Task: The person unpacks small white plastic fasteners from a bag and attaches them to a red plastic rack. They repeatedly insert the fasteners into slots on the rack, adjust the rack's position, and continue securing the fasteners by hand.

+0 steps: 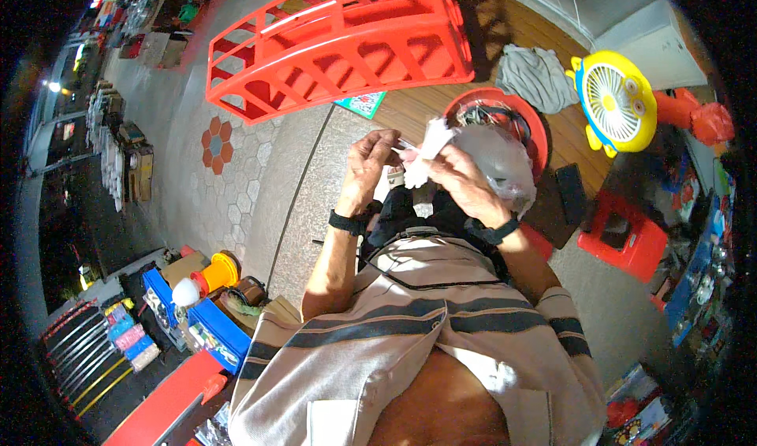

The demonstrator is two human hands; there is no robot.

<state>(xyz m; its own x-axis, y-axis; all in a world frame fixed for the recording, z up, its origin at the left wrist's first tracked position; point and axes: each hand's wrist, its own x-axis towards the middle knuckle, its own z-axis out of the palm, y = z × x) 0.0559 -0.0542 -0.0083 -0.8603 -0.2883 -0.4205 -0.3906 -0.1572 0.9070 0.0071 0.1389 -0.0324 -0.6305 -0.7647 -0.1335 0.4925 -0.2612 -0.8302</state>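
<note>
Left hand (368,160); right hand (467,184)—bundle (437,139) between

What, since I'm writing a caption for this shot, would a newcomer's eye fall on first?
Probably the big bright-red slatted rack across the top of the view. Next might come the yellow-rimmed fan at the upper right, beside a crumpled grey cloth. Near the centre, the sunlit right hand holds a small white-and-pink bundle, with the left hand close by on its left.
</note>
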